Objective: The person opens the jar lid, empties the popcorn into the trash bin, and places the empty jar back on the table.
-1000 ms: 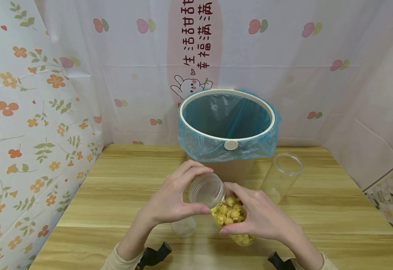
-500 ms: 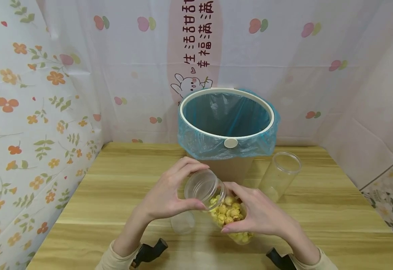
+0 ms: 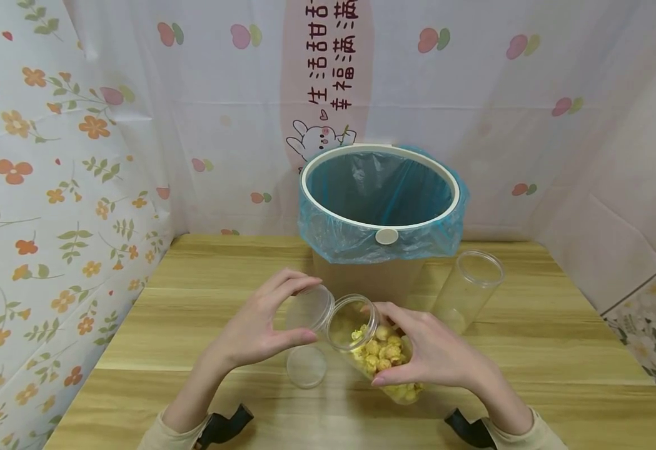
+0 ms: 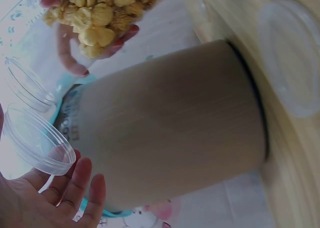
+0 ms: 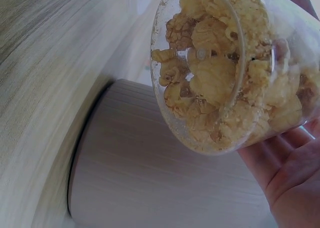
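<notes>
My left hand pinches a clear screw lid between thumb and fingers. In the left wrist view the lid's threaded rim faces the mouth of the jar, a small gap apart. My right hand grips the clear plastic jar around its side. The jar is tilted, its uncovered mouth pointing up and to the left. Yellow popcorn fills its lower part, pressed near the base in the right wrist view, where the jar's bottom shows close up.
A beige trash bin lined with a blue bag stands behind my hands. An uncovered clear jar stands right of it. Another clear lid lies on the wooden table. Printed cloth hangs behind and at the sides.
My left hand has lifted the lid off the jar and moved left with it, uncovering the jar's mouth. The right hand and jar have hardly moved.
</notes>
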The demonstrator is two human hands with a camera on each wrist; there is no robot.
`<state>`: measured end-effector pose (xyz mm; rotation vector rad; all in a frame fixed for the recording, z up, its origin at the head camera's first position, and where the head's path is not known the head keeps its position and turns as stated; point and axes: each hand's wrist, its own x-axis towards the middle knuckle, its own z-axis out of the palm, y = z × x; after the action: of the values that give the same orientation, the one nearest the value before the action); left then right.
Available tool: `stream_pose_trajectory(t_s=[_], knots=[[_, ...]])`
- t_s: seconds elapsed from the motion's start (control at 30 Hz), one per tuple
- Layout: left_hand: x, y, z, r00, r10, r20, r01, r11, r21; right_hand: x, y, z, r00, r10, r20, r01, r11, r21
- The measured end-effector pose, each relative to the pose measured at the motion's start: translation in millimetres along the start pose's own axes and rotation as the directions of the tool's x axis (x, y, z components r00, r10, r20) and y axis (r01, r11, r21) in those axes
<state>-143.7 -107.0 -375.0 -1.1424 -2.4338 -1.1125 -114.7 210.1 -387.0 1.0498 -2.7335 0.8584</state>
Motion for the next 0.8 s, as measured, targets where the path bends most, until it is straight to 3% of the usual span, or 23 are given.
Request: stream_pose_trajectory(t_s=[0.3, 0.8], knots=[[-11.8, -18.1, 1.7, 0.995, -0.093, -0.023, 0.094, 0.995, 0.034, 0.0, 3, 1, 1.000, -0.001, 0.010, 0.001, 1.000, -0.004], [-24.8, -51.1, 5.3, 0.984, -0.177, -0.014, 0.178, 0.978, 0.106, 0.9, 5, 1, 1.000, -0.011, 0.015, 0.011, 1.000, -0.004]])
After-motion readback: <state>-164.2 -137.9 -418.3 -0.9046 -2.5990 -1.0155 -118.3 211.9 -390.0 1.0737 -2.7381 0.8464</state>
